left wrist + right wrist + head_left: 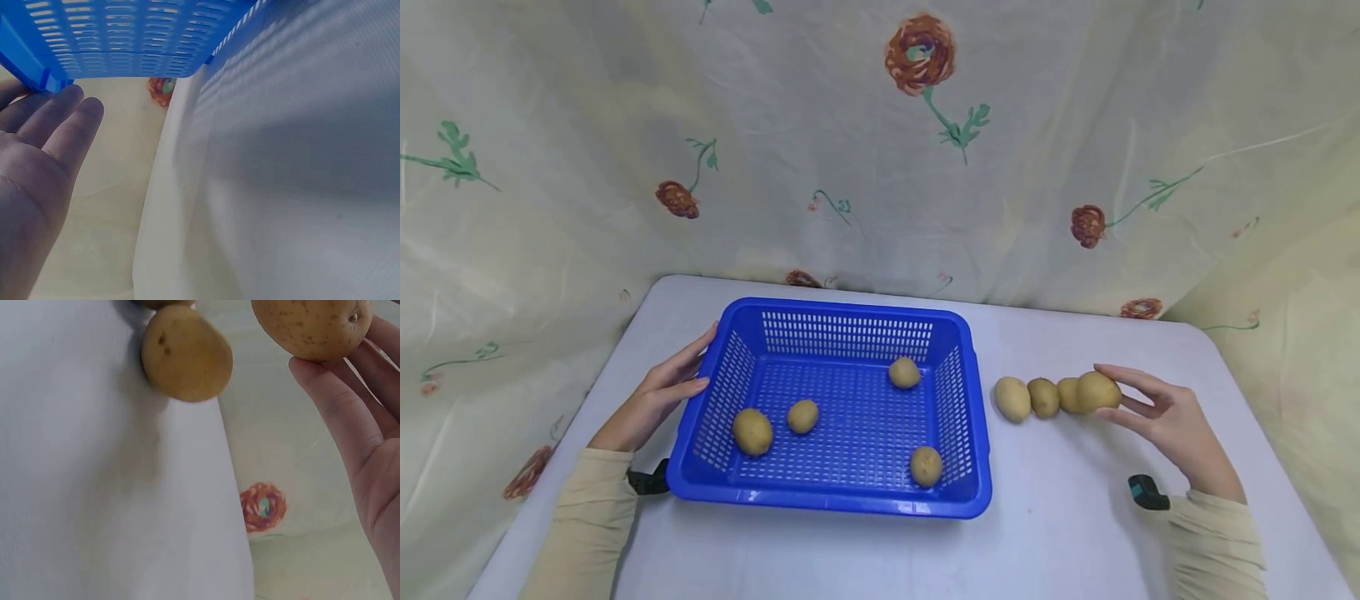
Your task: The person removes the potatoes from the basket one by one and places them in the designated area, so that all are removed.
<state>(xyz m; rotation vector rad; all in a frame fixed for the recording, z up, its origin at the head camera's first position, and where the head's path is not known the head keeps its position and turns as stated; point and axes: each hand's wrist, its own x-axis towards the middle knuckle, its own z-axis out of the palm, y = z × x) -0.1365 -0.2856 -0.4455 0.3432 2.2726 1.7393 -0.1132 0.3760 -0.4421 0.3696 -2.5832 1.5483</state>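
Observation:
My right hand (pixel 1176 421) pinches a potato (pixel 1098 392) between thumb and fingers; in the right wrist view this potato (pixel 312 328) is raised off the white tabletop. Just left of it three more potatoes lie in a row: one partly hidden behind the held one (pixel 1068 395), a darker one (pixel 1043 397) and a paler one (pixel 1012 399). My left hand (pixel 658 396) rests against the left rim of a blue plastic basket (pixel 827 507), its fingers fairly straight. In the left wrist view the fingertips (pixel 90 107) are right at the rim's underside.
Inside the basket several potatoes lie spread out: a larger one (pixel 752 432) and a small one (pixel 803 417) on the left, others at the back right (pixel 904 372) and front right (pixel 927 467). A flowered curtain (pixel 850 150) hangs behind the white table (pixel 1060 533).

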